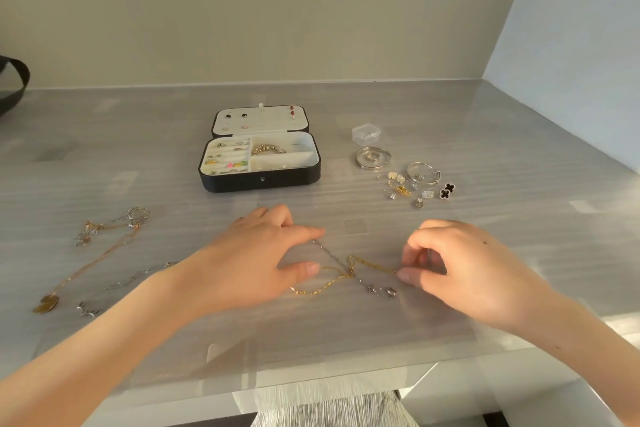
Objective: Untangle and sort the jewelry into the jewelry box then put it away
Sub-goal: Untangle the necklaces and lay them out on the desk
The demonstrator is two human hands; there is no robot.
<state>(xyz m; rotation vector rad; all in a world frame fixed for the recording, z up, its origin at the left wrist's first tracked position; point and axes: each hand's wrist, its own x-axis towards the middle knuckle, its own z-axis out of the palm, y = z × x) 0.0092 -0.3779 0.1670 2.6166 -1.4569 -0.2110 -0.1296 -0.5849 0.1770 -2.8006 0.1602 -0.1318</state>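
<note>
The gold chain (346, 272) lies on the table (519, 236) before me, crossed with a silver chain (332, 255). My right hand (460, 267) pinches the gold end; my left hand (256, 253) pins the silver. Pulling too hard could tighten the knot.

Jewelry box (259, 180) behind tangled chains (346, 270); necklaces (100, 253) left, loose earrings (415, 189) right

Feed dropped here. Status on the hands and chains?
Left hand pinning silver chain. Right hand pinching gold chain. Chains crossed, tangled. Jewelry box open, unobstructed.
</note>
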